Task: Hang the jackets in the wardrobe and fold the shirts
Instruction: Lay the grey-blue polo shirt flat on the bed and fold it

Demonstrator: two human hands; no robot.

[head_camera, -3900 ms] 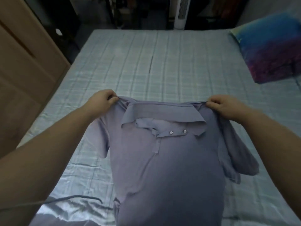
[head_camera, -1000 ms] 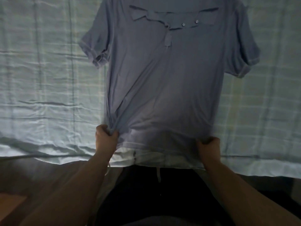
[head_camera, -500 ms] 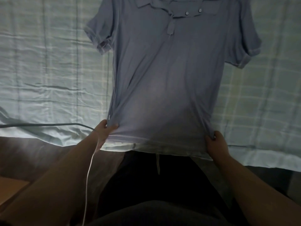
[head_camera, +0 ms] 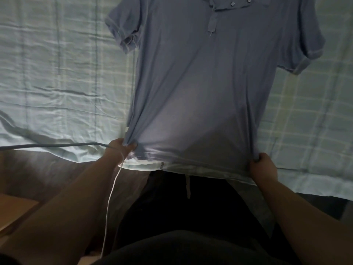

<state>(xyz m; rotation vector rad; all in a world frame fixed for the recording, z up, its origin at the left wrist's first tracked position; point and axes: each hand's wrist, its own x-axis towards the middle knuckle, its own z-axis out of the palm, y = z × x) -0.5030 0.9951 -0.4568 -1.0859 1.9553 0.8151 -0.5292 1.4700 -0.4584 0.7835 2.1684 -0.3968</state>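
Little has changed in the last half second. The shirt (head_camera: 200,83) lies face up on the bed (head_camera: 57,83) as before, but its collar has slipped out of the top of the view. Only the placket and two buttons (head_camera: 232,4) show there. The left grip (head_camera: 120,150) is still at the shirt's near left hem corner. It now pinches a bunch of cloth between thumb and curled fingers, and creases fan up from it. The right grip (head_camera: 263,167) has moved a little outward and clenches the near right hem corner, fingers curled over the cloth. The hem between them is drawn straight.

The bed wears a pale checked sheet, creased to the left of the shirt. Both short sleeves lie spread out from the shirt's body. The room is dim.

The shirt's hem lies at the bed's near edge. Left of the shirt a grey cable (head_camera: 57,145) runs along that edge towards the left grip. A thin white cord (head_camera: 112,188) hangs down from beside that grip. Below the hem are the person's dark trousers (head_camera: 172,207) with a pale drawstring (head_camera: 188,186). Below and left of the shirt is brown floor (head_camera: 38,173). The sheet stretches wide on both sides of the shirt.
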